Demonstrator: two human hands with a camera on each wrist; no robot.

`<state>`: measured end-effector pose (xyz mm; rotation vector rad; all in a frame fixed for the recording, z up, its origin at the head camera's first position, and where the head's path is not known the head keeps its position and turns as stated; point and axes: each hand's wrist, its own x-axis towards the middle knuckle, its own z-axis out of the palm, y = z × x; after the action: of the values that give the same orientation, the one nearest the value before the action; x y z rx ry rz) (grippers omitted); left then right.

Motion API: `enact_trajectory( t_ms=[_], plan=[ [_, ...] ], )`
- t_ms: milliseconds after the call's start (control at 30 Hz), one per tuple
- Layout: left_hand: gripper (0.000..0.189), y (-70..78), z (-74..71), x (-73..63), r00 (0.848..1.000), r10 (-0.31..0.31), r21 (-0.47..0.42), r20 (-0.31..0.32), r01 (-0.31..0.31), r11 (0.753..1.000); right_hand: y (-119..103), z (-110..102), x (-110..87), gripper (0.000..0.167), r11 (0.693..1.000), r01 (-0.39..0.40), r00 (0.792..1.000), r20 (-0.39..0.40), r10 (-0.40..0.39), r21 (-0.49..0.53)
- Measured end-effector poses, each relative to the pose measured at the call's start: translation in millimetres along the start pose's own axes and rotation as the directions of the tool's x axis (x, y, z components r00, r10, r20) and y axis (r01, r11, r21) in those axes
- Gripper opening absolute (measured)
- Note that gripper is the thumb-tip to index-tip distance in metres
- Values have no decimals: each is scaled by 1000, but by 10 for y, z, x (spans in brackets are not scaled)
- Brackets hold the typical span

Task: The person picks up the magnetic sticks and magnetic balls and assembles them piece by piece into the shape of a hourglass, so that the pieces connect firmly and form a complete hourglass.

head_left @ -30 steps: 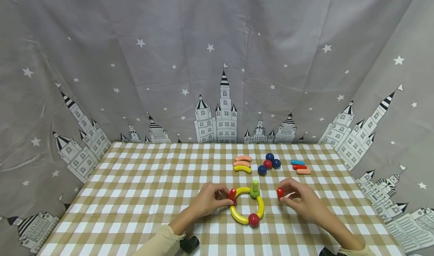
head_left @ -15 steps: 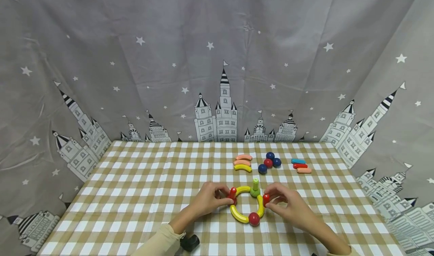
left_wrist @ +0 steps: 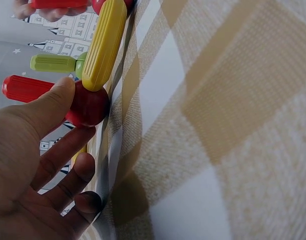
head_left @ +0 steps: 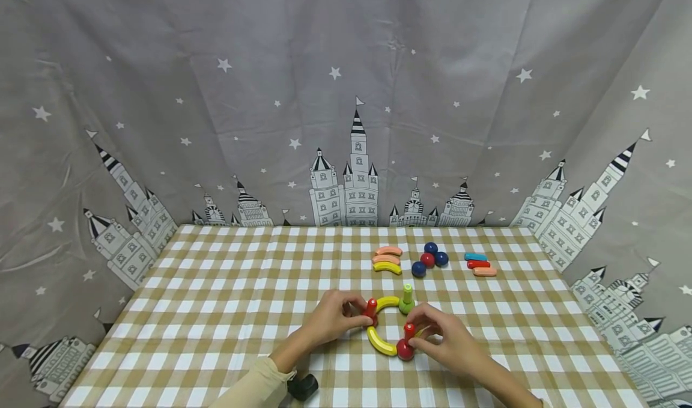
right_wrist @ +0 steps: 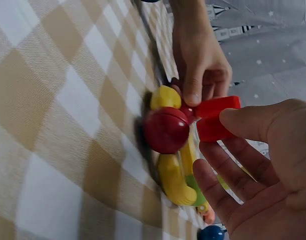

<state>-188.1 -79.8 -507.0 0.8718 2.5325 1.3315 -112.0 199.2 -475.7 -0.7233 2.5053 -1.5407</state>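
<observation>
Three yellow curved bars (head_left: 381,343) and balls form a ring on the cloth; the right-hand bar is mostly hidden. My left hand (head_left: 332,318) pinches the ring's left red ball (left_wrist: 87,105) between thumb and fingers, and a red stick (left_wrist: 26,89) stands upright on that ball. My right hand (head_left: 451,343) pinches another upright red stick (head_left: 409,330) by thumb and fingertips, just over the front red ball (right_wrist: 165,131). A narrow gap shows between them in the right wrist view. At the ring's back, a green stick (head_left: 408,292) stands on a green ball (head_left: 406,306).
Behind the ring lie several curved bars, pink (head_left: 388,250) and yellow (head_left: 387,268). Beside them sit blue balls (head_left: 418,269) and a red ball (head_left: 427,259). Straight sticks, blue (head_left: 476,256), red and pink, lie at the right. A checked cloth (head_left: 243,300) covers the table.
My right hand has carried its red stick leftward and toward me, from right of the ring to over the front red ball. My left hand has stayed at the left ball.
</observation>
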Motion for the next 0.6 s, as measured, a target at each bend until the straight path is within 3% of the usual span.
enact_trajectory(
  t_ms=[600],
  plan=[
    [10,-27,9,5,1000,24,1,-4,-24,1000,90,75,-15,28,1000,7,1000,-6,-7,-4]
  ],
)
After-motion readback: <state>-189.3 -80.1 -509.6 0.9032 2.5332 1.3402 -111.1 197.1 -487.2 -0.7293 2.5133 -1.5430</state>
